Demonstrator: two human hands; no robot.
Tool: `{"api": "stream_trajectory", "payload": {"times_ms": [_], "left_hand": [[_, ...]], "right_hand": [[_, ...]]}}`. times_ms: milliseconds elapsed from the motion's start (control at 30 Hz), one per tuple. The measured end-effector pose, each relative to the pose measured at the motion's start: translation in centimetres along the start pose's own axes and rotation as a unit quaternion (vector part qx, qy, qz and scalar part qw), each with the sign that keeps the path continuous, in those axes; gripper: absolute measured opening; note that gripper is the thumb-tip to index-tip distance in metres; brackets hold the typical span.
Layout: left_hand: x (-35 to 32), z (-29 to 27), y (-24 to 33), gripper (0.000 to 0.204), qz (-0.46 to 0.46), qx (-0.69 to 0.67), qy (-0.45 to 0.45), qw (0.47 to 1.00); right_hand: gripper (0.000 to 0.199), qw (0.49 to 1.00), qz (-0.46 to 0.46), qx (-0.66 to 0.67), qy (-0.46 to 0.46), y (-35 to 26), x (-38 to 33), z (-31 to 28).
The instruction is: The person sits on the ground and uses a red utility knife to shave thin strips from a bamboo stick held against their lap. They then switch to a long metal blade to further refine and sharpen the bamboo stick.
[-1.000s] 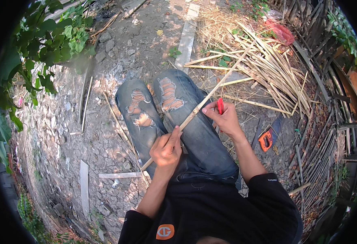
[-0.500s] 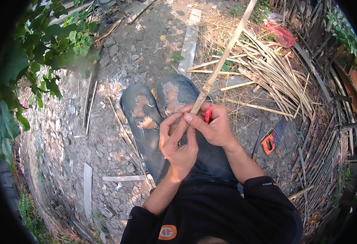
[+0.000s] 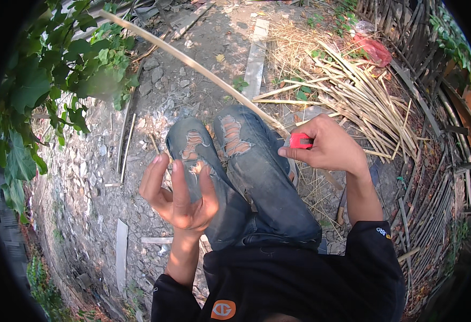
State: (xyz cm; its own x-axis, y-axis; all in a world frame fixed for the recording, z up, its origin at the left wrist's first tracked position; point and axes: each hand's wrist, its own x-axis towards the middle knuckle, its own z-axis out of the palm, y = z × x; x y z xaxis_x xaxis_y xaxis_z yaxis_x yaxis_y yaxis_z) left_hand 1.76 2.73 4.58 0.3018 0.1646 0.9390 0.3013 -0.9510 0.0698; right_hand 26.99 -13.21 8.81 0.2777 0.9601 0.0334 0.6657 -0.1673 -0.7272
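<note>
Cracked, stony ground [image 3: 208,40] all round; leaves [image 3: 48,80] beyond my left hand, stick fence [image 3: 434,209] off to the right of my right hand. Left hand [image 3: 182,198]: empty, fingers spread and curled up, over my jeans [image 3: 267,198]. Right hand [image 3: 326,142]: closed round the red tool [image 3: 301,140], mostly covered by my fingers, so can't make out its type or any blade. The strip [image 3: 192,64] meets my right fingertips and slants away up past my left hand, far end near the leaves; my right hand covers part of it, so how it's pinched there can't be told. A length showing just below that hand looks like its near end.

Half a second ago both hands met on the strip and it pointed ahead to the right; now my left is off it, well apart, and the strip has swung left. The saw's orange handle showed then; now my right forearm [image 3: 361,193] hides it, only a bit of blade out.

Count: one strip, one red tool, one saw [image 3: 374,174], one red bag [image 3: 375,51] beyond my right hand. Pile [image 3: 361,96] nearer that hand: many sticks, too tangled to count.
</note>
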Motion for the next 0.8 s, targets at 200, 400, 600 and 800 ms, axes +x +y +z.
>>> {"api": "stream_trajectory", "payload": {"times_ms": [200,400,600,800], "left_hand": [[1.5,0.3,-2.5,0.044,0.167,-0.018,-0.258,0.951],[-5.5,1.0,-1.3,0.02,-0.134,-0.099,-0.421,0.891],[-8.3,2.2,3.0,0.02,-0.287,-0.146,-0.463,0.826],[-9.0,2.9,4.4,0.022,-0.309,-0.149,-0.408,0.846]], "right_hand": [[0.021,0.973,-0.074,-0.098,-0.196,1.4,-0.2,0.4],[0.043,0.944,-0.056,-0.147,0.29,3.5,0.5,2.1],[0.036,0.983,-0.015,-0.048,0.178,6.0,-2.5,9.6],[0.037,0.992,0.093,-0.031,0.077,5.1,-4.1,12.7]]}}
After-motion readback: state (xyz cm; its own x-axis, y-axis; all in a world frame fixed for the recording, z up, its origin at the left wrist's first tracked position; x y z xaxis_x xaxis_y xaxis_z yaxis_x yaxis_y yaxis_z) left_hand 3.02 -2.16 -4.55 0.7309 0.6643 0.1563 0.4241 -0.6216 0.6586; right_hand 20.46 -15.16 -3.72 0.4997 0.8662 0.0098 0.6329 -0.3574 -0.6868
